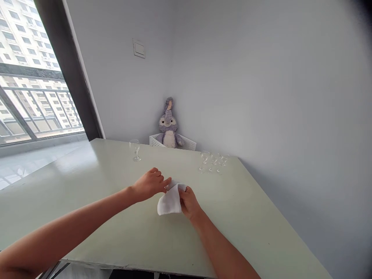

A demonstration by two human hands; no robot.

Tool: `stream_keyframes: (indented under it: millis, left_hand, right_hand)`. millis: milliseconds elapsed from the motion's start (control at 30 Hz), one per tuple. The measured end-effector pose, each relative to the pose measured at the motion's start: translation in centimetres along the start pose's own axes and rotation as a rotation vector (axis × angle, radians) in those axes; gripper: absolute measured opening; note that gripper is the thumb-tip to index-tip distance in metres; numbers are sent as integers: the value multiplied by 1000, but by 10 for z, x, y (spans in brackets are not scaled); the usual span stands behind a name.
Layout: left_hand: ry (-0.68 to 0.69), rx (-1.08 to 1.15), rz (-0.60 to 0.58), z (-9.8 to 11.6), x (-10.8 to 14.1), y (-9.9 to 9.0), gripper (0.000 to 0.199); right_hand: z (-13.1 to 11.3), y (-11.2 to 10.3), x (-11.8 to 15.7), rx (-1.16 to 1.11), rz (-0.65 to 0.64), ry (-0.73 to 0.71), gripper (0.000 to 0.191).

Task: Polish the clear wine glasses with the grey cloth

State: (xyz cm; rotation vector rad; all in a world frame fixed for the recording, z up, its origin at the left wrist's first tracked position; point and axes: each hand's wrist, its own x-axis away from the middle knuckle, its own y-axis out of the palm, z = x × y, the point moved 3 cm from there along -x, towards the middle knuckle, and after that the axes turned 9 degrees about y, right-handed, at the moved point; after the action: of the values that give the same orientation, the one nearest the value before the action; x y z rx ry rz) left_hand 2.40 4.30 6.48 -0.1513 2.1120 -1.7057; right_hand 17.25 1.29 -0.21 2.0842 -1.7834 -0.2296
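Note:
A white cloth point(169, 202) hangs from my right hand point(188, 202), whose fingers are closed around it above the table. My left hand point(151, 184) is at the cloth's far left side, thumb and forefinger pinched on a clear glass point(172, 185). Most of that glass is hidden by the cloth and fingers, so its full shape does not show. The other fingers of my left hand are curled.
One stemmed glass point(135, 148) stands upright at the back left of the pale green table point(116, 228). Three more stemmed glasses point(214, 159) are grouped at the back right. A plush rabbit point(169, 126) sits in a white perforated basket point(188, 144) beyond the far edge.

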Motion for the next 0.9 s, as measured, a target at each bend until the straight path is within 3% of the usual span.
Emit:
stream_keyframes:
  millis: [67, 167, 300, 367, 467, 600, 733, 833, 900]
  left_hand:
    - [-147, 214, -55, -9, -1, -3, 38]
    - [-341, 767, -192, -19, 2, 1, 42]
    - [-358, 1450, -380, -23, 15, 22, 43]
    - [-380, 1656, -395, -27, 22, 38, 44]
    - [-384, 1878, -317, -27, 28, 59, 46]
    - [-445, 1969, -128, -20, 20, 73, 49]
    - [-661, 1872, 146, -17, 7, 74, 45]
    - [-768, 1642, 262, -16, 1, 74, 42]
    - [-767, 1348, 213, -11, -2, 74, 34]
  right_hand:
    - [-7, 3, 6, 108, -11, -43, 23]
    - [-20, 4, 15, 322, -56, -109, 21]
    - [-28, 3, 22, 725, -137, -244, 14]
    - [-30, 2, 20, 913, -153, -391, 16]
    - [-32, -6, 14, 1043, -115, -625, 36]
    - [-40, -26, 7, 974, 90, -752, 47]
    - [-51, -38, 14, 875, 349, -823, 44]
    - [-51, -25, 20, 1026, 299, -875, 42]
    - [-45, -10, 21, 1200, 167, -860, 44]
